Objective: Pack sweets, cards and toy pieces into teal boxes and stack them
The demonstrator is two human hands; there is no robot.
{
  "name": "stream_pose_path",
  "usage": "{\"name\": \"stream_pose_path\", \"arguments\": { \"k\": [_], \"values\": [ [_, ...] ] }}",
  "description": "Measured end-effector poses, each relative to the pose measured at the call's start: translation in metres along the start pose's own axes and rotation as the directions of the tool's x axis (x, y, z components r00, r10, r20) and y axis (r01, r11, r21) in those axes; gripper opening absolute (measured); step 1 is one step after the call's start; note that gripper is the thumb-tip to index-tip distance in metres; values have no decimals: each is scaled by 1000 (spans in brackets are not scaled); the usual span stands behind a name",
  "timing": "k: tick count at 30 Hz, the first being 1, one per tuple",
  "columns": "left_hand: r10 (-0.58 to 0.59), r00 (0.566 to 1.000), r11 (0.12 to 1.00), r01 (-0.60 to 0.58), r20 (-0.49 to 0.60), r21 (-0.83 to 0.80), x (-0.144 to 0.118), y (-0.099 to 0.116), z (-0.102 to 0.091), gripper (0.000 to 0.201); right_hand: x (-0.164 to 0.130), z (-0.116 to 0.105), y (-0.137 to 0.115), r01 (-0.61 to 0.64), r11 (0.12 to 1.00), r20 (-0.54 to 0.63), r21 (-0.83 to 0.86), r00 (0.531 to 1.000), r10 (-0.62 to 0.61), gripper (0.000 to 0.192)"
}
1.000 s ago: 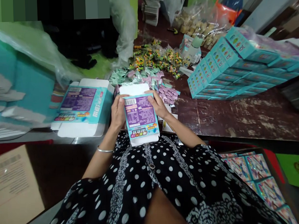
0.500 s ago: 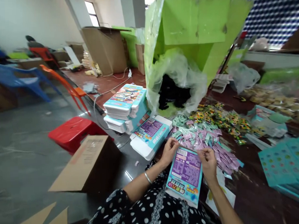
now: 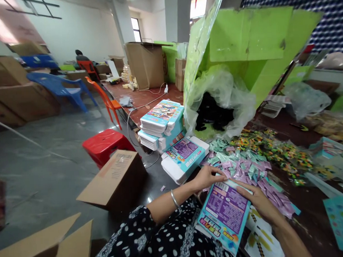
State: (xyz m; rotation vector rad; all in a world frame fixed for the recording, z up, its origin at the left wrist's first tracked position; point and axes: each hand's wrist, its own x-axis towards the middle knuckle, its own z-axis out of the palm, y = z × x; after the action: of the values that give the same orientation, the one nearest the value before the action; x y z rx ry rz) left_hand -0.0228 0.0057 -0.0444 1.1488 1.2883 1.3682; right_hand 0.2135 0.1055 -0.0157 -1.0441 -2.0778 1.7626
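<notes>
I hold a teal and purple printed carton (image 3: 225, 216) flat over my lap at the table edge. My left hand (image 3: 207, 178) pinches its top left corner, a silver bangle on that wrist. My right hand (image 3: 257, 201) lies along its upper right edge, fingers pressed on the flap. Just beyond the carton lies a heap of small pink and green sachets (image 3: 243, 169).
Flat cartons (image 3: 185, 156) and a stack of the same (image 3: 161, 123) sit left of my hands. A big green box lined with plastic (image 3: 237, 72) stands behind. Colourful small packets (image 3: 276, 147) spread right. A brown cardboard box (image 3: 114, 179), red stool (image 3: 104, 144) and chairs stand on the floor left.
My head has turned left and up, bringing the room and floor into view. The carton has stayed in both hands; my right hand has slid down along its right edge.
</notes>
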Motion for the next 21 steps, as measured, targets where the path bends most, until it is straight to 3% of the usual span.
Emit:
{"name": "stream_pose_path", "arguments": {
  "k": [5,11,17,21],
  "values": [
    [22,999,999,-21,-49,26,7,-4,1,81,7,-5,-10,8,1000,2,-29,1000,-8,83],
    [97,995,994,-96,12,-56,-10,-17,1,87,2,-3,21,153,967,-30,-204,986,-162,85],
    [173,978,977,-185,-115,-106,-31,-40,18,82,-20,22,40,204,945,-191,-255,948,-256,72],
    [213,960,967,-234,-185,-102,-28,-39,24,74,-18,23,45,199,952,-251,-234,933,-257,69]
  ]
}}
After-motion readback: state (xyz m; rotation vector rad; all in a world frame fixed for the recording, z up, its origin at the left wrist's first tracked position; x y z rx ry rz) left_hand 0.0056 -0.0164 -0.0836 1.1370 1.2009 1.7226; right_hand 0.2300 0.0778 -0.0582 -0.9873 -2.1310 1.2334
